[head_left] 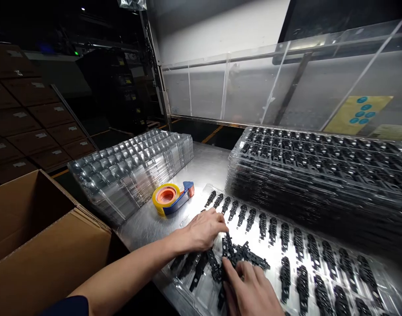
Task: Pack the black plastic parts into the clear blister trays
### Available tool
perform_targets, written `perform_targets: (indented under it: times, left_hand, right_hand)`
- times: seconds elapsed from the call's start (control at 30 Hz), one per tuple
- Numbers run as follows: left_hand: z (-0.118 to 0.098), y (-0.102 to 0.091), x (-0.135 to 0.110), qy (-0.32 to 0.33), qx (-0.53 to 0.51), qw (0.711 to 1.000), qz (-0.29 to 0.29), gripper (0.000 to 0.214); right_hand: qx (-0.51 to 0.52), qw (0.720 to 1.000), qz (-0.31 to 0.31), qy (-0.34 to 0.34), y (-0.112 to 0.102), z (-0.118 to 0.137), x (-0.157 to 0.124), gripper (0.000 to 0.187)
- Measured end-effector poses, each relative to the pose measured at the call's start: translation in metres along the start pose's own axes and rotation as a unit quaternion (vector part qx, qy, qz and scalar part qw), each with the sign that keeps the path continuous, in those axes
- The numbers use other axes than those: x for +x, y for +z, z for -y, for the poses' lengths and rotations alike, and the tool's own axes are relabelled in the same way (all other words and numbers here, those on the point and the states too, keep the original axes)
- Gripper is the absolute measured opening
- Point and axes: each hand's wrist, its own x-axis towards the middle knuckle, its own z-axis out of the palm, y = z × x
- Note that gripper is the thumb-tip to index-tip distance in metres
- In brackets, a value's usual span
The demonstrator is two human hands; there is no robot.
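A clear blister tray (288, 219) lies on the metal bench in front of me, its pockets filled with small black plastic parts (263, 224). My left hand (204, 228) rests palm down on the tray's near left end, fingers spread over the parts. My right hand (251, 289) lies at the bottom of the view, fingers stretched onto a loose heap of black parts (243, 256) piled on the tray. Neither hand visibly grips a part.
A tall stack of filled trays (319, 175) stands at the right. A stack of empty clear trays (135, 169) sits at the left, a tape dispenser (171, 197) beside it. An open cardboard box (39, 237) stands at the lower left. Clear panels (269, 87) close the back.
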Motion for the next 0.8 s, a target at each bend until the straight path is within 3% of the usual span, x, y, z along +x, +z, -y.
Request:
perform_targets:
  times: [0.13,0.23,0.47,0.8]
  left_hand:
    - [-0.019,-0.007,-0.024,0.088,0.022,0.995,0.031,0.034]
    - [-0.023,-0.003,-0.031,0.084,0.024,0.996,0.031,0.034]
    - [-0.018,0.006,-0.027,0.076,0.024,0.997,0.02,0.023]
    - [-0.02,-0.002,-0.023,0.141,0.076,0.986,0.043,0.013]
  right_hand:
    - [0.048,0.999,-0.014,-0.002,0.004,-0.009,0.001,0.032]
    - [0.06,0.998,-0.028,-0.005,0.0,-0.009,-0.002,0.036]
    - [0.082,0.996,0.04,0.007,-0.006,0.016,0.009,0.038]
    - [0.072,0.994,0.065,-0.051,-0.021,0.003,0.009,0.029]
